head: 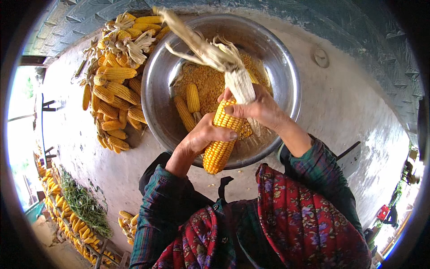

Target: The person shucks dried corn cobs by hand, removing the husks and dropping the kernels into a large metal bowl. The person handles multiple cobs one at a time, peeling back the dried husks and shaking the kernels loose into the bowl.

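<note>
Both my hands hold one yellow corn cob (220, 148) over a wide metal basin (292, 84). My left hand (205, 132) wraps the middle of the cob, its thumb across the kernels. Around the upper end, where bare white cob shows, is my right hand (260, 107), thumb on the kernels. Dry pale husks (231, 59) trail from that end towards the basin's far rim. Loose kernels (208, 84) cover much of the basin's bottom, and a few whole cobs (192, 97) lie among them at the left.
A large heap of corn cobs (117, 90) with dry husks lies on the floor left of the basin. A smaller bunch (129, 223) is at the lower left. Farther left are green plants (82, 201) and long rows of corn (67, 215). Textured sheeting (379, 43) borders the floor.
</note>
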Demonstrator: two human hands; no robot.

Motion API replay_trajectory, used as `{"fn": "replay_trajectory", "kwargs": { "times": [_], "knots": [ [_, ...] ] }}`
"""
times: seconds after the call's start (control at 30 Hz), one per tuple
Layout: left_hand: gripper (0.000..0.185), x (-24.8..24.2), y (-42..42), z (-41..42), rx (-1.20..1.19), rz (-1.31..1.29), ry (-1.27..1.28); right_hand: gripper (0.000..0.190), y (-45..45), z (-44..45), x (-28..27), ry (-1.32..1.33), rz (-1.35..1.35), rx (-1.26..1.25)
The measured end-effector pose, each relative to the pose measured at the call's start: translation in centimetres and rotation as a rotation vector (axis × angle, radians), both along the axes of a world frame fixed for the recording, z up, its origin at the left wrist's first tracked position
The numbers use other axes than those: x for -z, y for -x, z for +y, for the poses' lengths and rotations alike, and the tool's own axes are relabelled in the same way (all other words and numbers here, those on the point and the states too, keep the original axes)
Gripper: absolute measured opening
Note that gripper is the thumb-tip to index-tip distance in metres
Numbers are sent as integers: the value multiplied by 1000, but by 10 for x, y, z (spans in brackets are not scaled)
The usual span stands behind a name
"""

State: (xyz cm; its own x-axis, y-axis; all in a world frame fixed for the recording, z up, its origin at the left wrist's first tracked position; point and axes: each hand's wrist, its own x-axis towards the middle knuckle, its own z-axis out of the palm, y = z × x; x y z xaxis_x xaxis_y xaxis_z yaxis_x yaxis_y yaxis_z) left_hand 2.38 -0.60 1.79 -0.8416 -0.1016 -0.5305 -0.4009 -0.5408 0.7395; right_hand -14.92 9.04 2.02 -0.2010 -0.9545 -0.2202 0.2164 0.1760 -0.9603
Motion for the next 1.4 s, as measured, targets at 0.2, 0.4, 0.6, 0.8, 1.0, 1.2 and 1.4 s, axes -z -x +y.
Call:
{"fn": "replay_trajectory", "kwargs": {
  "times": [0.2, 0.4, 0.6, 0.8, 1.0, 1.2, 1.4],
  "knots": [
    [47, 4, 7, 4, 129, -2, 212, 25, 4, 0, 13, -175, -179, 108],
    [62, 18, 3, 13, 237, -91, 773, 28, 5, 1, 21, -213, -221, 124],
    [68, 13, 4, 3, 77, 41, 315, 28, 7, -7, -3, -92, -231, 132],
    [76, -10, -3, 0, -89, -33, 61, 31, 10, -9, -1, 41, -282, 124],
    [76, 19, -16, 11, -98, 81, -261, 35, 5, -13, -1, 118, -328, 58],
    [66, 16, -8, 0, -63, 3, 195, 45, 10, -9, -21, -11, 87, -163],
    [70, 26, -11, 8, 27, -88, 774, 43, -16, -15, 12, 65, 375, -3]
  ]
}}
